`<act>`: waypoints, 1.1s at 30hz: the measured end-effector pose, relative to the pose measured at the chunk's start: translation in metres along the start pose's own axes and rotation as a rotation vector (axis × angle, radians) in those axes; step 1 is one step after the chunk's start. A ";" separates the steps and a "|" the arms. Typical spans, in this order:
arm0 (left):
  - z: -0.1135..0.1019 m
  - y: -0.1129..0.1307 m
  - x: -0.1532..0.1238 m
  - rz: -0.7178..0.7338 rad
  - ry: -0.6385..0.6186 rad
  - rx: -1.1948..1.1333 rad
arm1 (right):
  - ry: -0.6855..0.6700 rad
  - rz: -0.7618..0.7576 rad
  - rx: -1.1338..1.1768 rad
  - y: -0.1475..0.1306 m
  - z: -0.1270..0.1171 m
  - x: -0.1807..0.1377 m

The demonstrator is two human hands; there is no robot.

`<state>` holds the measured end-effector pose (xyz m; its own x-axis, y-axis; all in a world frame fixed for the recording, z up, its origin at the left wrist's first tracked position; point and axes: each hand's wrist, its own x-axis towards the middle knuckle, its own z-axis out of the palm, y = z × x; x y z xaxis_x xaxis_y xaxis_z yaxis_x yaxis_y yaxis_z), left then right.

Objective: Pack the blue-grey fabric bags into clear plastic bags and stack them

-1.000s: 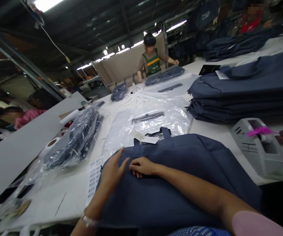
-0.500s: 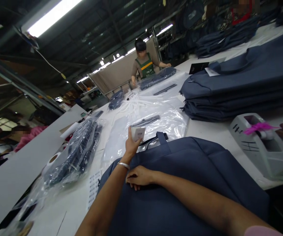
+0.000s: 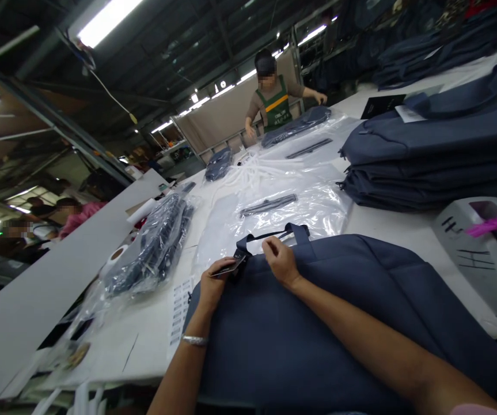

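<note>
A large navy bag (image 3: 326, 323) lies in front of me, its carry handle (image 3: 300, 235) standing up at the far edge. My left hand (image 3: 212, 283), with a silvery bracelet on the wrist, grips a dark hang tag (image 3: 231, 267) beside the left foot of the handle. Just to the right, my right hand (image 3: 281, 262) is closed in a pinch above the bag's top edge, near the handle opening. What sits between those fingertips, if anything, is too small to make out.
Clear plastic bags (image 3: 317, 210) lie beyond the bag. Left are a plastic-wrapped bag (image 3: 153, 248) and a label sheet (image 3: 179, 311). Right are stacked navy bags (image 3: 438, 144) and a grey tape dispenser (image 3: 473, 248). A person in a green apron (image 3: 277, 104) stands across the table.
My left hand has lowered the tag from upright to the bag's edge, and its dark side now shows. My right hand has moved up and right to the handle. The view has shifted slightly.
</note>
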<state>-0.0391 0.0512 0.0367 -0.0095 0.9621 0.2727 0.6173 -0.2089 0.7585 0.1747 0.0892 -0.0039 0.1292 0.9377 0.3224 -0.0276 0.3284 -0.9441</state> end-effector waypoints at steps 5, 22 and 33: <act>0.019 -0.005 -0.018 -0.001 -0.004 0.109 | -0.134 -0.085 0.054 0.004 -0.008 0.005; 0.046 0.009 -0.046 -0.279 0.085 -0.109 | -0.289 0.225 0.127 0.026 0.016 -0.021; -0.021 0.022 0.049 -0.315 -0.115 0.212 | -0.341 -0.094 -0.178 0.020 0.012 -0.032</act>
<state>-0.0429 0.0898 0.0788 -0.1439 0.9891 -0.0307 0.7472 0.1289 0.6520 0.1582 0.0668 -0.0321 -0.2147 0.8982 0.3836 0.1445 0.4177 -0.8970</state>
